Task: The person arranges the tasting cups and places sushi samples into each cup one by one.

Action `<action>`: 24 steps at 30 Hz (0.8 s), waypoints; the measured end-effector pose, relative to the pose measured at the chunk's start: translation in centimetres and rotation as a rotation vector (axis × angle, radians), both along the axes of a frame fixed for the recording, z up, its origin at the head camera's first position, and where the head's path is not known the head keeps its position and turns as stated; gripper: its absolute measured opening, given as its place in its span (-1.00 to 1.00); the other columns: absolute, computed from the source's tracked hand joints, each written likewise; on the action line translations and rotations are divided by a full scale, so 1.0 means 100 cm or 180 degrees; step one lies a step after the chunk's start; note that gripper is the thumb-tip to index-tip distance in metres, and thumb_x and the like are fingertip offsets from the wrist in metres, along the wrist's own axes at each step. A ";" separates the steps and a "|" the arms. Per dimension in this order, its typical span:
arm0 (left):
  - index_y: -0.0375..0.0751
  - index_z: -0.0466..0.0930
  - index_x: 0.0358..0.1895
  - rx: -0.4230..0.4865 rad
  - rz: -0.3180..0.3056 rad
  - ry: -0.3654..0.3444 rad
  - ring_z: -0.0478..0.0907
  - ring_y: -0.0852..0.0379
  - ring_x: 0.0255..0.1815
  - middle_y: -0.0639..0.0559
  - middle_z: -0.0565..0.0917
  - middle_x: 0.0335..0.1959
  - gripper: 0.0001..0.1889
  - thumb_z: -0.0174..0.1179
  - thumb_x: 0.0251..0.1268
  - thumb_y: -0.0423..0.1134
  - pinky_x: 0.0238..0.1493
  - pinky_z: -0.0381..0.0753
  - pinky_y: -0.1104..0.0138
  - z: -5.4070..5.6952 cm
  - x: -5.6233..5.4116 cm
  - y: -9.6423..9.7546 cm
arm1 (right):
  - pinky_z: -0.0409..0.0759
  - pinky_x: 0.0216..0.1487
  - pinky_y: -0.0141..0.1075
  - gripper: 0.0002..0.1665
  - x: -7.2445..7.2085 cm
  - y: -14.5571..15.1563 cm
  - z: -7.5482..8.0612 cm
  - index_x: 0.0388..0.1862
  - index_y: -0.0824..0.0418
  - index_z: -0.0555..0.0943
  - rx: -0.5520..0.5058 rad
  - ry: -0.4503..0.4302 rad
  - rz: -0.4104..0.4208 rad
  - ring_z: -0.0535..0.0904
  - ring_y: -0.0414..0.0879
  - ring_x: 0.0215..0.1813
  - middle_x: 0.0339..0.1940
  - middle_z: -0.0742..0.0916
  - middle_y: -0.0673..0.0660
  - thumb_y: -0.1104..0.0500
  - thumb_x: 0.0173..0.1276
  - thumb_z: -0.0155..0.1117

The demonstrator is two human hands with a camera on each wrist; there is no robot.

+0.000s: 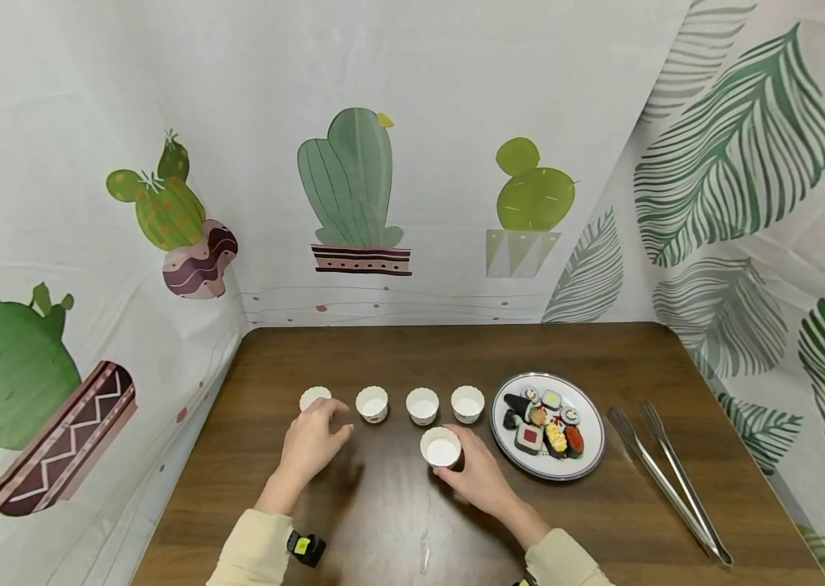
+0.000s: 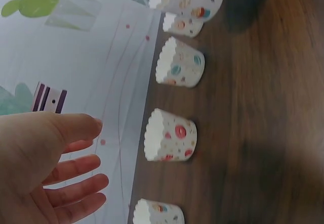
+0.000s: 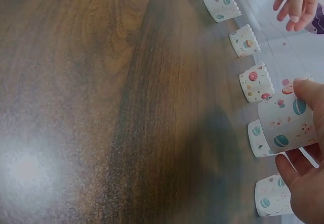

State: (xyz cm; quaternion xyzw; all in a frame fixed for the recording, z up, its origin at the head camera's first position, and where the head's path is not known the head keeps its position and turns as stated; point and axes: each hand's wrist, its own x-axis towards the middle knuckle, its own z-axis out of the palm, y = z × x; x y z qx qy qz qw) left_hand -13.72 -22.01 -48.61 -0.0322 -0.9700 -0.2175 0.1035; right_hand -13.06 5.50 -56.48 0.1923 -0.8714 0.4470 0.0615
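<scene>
My right hand (image 1: 482,476) grips a white paper baking cup (image 1: 438,452) by its sides, thumb on one side and fingers on the other. In the right wrist view this cup (image 3: 288,117) shows printed teal and pink patterns and overlaps the row behind it. My left hand (image 1: 312,439) holds nothing; its fingers are relaxed and parted beside the leftmost cup (image 1: 315,396), partly covering it. Several matching scalloped cups stand upright in a row, among them one with red prints (image 2: 170,136) and one with teal prints (image 2: 180,63).
Right of the cups, a round white plate (image 1: 522,465) carries several sushi pieces (image 1: 555,439). Metal tongs (image 1: 669,480) lie spread at the table's right side. A cactus-printed cloth (image 1: 449,163) hangs behind the brown wooden table (image 1: 398,521).
</scene>
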 end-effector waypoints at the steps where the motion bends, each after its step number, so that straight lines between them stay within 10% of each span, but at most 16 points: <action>1: -0.03 0.62 -0.24 0.0006 -0.0014 0.0018 0.60 0.03 -0.21 0.07 0.62 -0.22 -0.73 0.38 -0.10 -0.17 -0.28 0.52 0.10 0.000 0.000 0.002 | 0.43 0.05 -0.08 -0.19 0.000 -0.001 0.000 0.15 0.23 0.42 -0.0002 0.0010 0.0001 0.50 -0.03 0.05 0.00 0.59 0.09 0.19 -0.14 0.53; 24: -0.06 0.62 -0.27 0.0303 -0.0461 0.0177 0.61 0.11 -0.23 0.14 0.64 -0.28 -0.77 0.37 -0.06 -0.18 -0.26 0.54 0.23 -0.016 -0.001 0.057 | 0.44 0.05 -0.09 -0.19 0.003 -0.010 0.005 0.15 0.20 0.41 -0.0053 -0.0035 0.0031 0.50 -0.01 0.05 -0.01 0.60 0.12 0.20 -0.15 0.52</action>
